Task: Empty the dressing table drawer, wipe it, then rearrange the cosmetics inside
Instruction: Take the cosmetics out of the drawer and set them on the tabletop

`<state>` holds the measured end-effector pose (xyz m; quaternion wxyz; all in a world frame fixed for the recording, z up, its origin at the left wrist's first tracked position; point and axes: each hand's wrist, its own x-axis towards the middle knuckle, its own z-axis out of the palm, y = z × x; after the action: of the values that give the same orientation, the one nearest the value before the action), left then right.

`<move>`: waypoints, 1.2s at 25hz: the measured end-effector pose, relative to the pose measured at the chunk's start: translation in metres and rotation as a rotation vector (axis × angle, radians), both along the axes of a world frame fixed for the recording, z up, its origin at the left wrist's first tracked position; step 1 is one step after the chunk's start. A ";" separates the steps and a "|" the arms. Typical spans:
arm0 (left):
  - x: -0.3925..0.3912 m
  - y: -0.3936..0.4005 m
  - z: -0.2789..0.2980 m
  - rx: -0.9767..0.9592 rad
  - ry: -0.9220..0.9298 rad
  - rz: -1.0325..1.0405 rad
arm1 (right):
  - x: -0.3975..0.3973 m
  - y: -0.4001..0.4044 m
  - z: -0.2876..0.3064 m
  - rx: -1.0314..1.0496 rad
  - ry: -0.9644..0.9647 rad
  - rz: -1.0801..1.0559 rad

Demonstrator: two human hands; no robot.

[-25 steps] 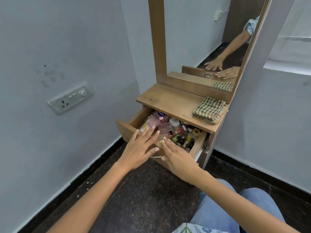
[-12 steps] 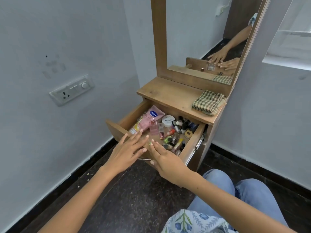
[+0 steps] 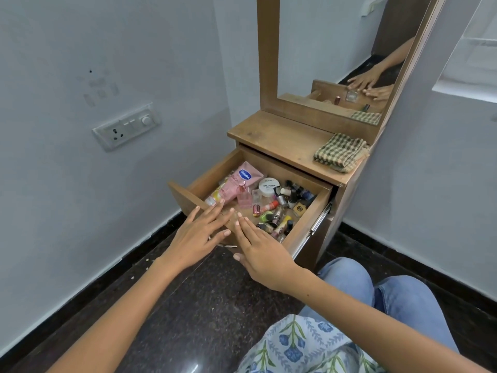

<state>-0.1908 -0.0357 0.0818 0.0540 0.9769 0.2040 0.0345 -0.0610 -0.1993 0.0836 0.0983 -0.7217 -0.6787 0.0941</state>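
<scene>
Both hands flat, fingers straight, gripping nothing: left hand [image 3: 197,232] and right hand [image 3: 262,250] rest on the front edge of the drawer [image 3: 301,227]. Cosmetics [image 3: 271,205] lie just beyond the fingertips, right hand nearer.

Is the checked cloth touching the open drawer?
Apart. The head view shows the checked cloth lying on the tabletop, with bare wood between it and the open drawer below.

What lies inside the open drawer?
The drawer holds a pink tube, a white jar and many small bottles. The near corner is covered by the hands.
</scene>
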 end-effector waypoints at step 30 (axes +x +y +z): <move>0.106 0.014 0.019 -0.390 -0.330 0.310 | 0.118 0.033 0.029 0.186 0.250 -0.326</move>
<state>-0.0848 -0.0215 0.1007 0.2672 0.8864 0.3420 0.1610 0.0573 -0.1666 0.1128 0.2616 -0.7924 -0.5415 0.1025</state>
